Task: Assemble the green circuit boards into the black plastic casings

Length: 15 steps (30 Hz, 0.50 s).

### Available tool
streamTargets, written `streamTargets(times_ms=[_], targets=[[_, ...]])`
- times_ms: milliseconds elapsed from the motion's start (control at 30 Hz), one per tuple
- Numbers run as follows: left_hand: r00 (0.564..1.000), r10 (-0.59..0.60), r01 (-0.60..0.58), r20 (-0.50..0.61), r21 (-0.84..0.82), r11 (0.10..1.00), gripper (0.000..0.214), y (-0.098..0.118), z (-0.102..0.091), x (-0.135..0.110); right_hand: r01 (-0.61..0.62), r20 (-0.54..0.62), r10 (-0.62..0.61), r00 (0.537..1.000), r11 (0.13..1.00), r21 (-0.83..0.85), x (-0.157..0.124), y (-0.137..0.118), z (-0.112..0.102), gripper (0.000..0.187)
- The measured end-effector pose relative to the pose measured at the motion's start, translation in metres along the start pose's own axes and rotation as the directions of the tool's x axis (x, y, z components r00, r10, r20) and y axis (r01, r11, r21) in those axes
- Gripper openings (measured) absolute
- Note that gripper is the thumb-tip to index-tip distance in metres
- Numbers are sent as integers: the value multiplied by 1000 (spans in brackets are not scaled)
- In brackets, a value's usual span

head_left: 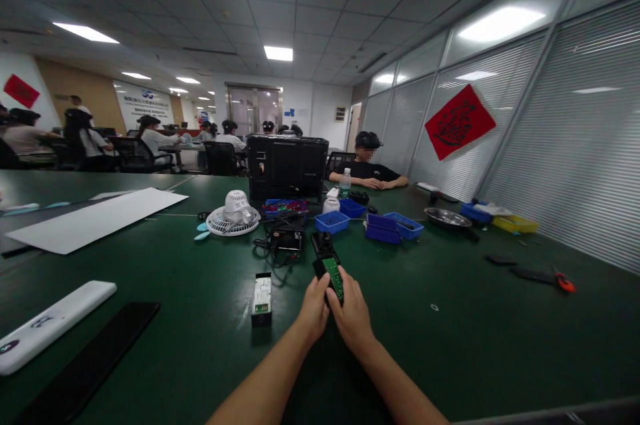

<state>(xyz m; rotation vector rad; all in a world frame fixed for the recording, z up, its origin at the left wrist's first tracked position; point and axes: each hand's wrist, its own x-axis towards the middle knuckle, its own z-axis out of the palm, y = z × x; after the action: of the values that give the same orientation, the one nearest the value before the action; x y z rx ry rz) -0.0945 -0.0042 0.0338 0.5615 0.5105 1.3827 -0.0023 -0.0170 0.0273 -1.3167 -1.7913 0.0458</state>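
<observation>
My left hand point(315, 307) and my right hand point(353, 310) are closed together on a green circuit board point(333, 274) that sits in a dark housing. Both thumbs rest along the board's near end, and the fingers underneath are hidden. Just past the board is a black part with a round knob-like piece point(325, 240); I cannot tell whether it joins the housing. On the table to the left lies a narrow black case with a white label point(262, 298), a bit of green board showing at its near end.
Beyond my hands are a black box with cables point(287, 239), a white fan point(233, 215), blue bins point(332, 221) and a large black casing point(288, 168). A long white panel point(57, 325) lies left, pliers point(565, 282) right. A person point(370, 168) sits across the table.
</observation>
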Motion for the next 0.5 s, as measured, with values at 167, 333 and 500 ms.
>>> streamTargets(times_ms=[167, 333, 500], targets=[[999, -5, 3, -44, -42, 999, 26, 1, 2, 1, 75, 27, -75, 997, 997, 5, -1, 3, 2, 48], [997, 0, -6, -74, -81, 997, 29, 0, -4, 6, 106, -8, -106, 994, 994, 30, -2, 2, -2, 48], [998, -6, -2, -67, -108, 994, 28, 3, -11, 12, 60, -4, -60, 998, 990, 126, -4, 1, -10, 23]])
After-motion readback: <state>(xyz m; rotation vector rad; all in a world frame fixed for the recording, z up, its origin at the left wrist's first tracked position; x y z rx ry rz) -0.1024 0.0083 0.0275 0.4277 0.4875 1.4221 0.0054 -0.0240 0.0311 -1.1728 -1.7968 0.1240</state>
